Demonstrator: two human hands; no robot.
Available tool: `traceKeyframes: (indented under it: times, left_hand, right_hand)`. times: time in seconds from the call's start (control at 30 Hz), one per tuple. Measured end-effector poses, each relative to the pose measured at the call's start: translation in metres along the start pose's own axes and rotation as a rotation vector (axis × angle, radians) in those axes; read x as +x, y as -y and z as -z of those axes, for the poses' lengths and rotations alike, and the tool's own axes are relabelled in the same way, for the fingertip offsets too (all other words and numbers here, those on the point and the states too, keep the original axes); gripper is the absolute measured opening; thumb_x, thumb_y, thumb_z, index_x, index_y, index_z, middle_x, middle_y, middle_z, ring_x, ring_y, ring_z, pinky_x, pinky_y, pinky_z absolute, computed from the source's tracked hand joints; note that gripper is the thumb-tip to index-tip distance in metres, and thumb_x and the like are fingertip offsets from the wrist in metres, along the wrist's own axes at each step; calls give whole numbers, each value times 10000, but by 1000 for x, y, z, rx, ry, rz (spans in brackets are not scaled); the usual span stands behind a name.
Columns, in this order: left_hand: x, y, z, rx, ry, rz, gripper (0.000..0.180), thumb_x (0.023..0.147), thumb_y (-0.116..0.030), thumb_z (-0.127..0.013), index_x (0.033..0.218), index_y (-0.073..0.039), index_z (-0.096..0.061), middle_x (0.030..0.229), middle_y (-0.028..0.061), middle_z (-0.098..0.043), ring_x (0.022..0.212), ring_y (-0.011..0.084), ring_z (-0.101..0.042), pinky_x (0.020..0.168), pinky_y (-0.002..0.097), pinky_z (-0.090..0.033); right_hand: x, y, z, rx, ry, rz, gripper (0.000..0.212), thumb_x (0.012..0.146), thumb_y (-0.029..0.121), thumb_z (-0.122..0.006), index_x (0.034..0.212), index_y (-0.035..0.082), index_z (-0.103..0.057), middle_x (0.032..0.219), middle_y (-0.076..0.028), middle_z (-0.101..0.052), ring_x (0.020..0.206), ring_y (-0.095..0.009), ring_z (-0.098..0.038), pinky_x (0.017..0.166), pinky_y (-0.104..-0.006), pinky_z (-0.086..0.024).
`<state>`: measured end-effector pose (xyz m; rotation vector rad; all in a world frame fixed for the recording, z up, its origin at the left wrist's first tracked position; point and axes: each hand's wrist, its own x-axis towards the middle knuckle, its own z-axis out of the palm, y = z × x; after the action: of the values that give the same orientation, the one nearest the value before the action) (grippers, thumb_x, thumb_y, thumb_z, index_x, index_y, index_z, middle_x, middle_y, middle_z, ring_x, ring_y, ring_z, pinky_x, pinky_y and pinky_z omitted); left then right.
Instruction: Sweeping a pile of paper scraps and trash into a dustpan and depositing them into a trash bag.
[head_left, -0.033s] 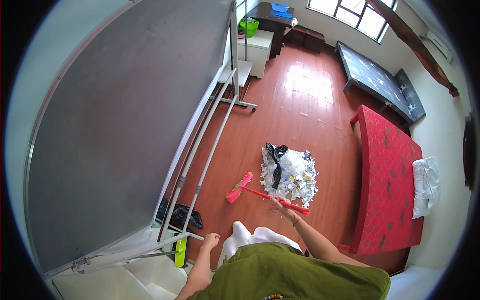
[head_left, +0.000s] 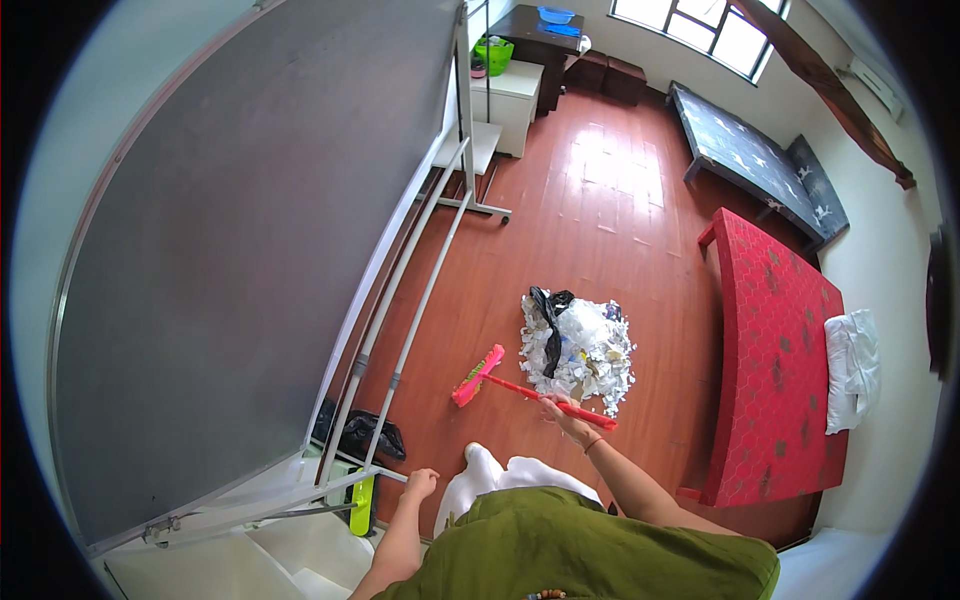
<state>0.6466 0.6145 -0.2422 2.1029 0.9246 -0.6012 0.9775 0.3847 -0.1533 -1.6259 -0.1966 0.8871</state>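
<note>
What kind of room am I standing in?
Probably a bedroom or similar living space: there's a red bed-like platform with what looks like a white pillow, a dark patterned one beyond it, and a dark desk toward the far end.

No txt, labels, brands, nums or signs can be read on anything in view, near or far.

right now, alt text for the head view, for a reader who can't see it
The person's right hand grips a red broom beside a pile of white scraps and black plastic on a reddish floor. The left hand is near a white metal frame. A large grey board fills the left; a red patterned bed stands at right.
</note>
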Motion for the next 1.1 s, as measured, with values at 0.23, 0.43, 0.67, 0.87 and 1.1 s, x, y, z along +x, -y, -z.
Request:
traceKeyframes:
  times: [0.23, 0.43, 0.67, 0.87, 1.1]
  left_hand:
    - [-22, 21, -30, 46, 71, 83, 229, 838, -246, -563, 983, -179, -727, 987, 99, -696, 962, 273, -652, 882, 379, -499]
    - [-35, 41, -53, -138, 61, 165, 222, 846, -232, -567, 993, -168, -721, 1018, 120, -688, 993, 297, -639, 888, 388, -497]
    - [-9, 87, -82, -154, 13, 107, 208, 866, -202, -560, 954, -103, -721, 838, 61, -719, 831, 179, -688, 784, 318, -529]
    - [70, 136, -89, -259, -92, 175, 268, 863, -299, -545, 953, -96, -696, 980, 186, -668, 946, 367, -635, 816, 460, -509]
    - [158, 185, -97, -268, -18, 431, 432, 808, -358, -618, 1124, -63, -644, 1125, 194, -640, 1084, 346, -594, 924, 421, -471]
  right_hand:
    - [-16, -11, 9, -174, 27, 207, 241, 907, 182, -623, 739, 18, -572, 1066, -108, -625, 854, -118, -591, 740, -270, -530]
    - [-51, 5, -6, 13, 5, 177, 233, 922, 192, -611, 850, -28, -642, 905, -106, -673, 774, -128, -647, 705, -258, -542]
    - [-57, 1, -17, -37, -179, 95, 262, 938, 230, -570, 795, 27, -654, 726, -49, -654, 629, -101, -615, 558, -229, -487]
    - [-47, 22, -28, -41, -315, 132, 346, 961, 322, -514, 764, 54, -608, 695, -25, -603, 553, -87, -541, 503, -222, -405]
    - [-48, 44, -36, -15, -317, -67, 304, 980, 283, -492, 849, 23, -575, 752, -21, -522, 671, -97, -479, 613, -232, -386]
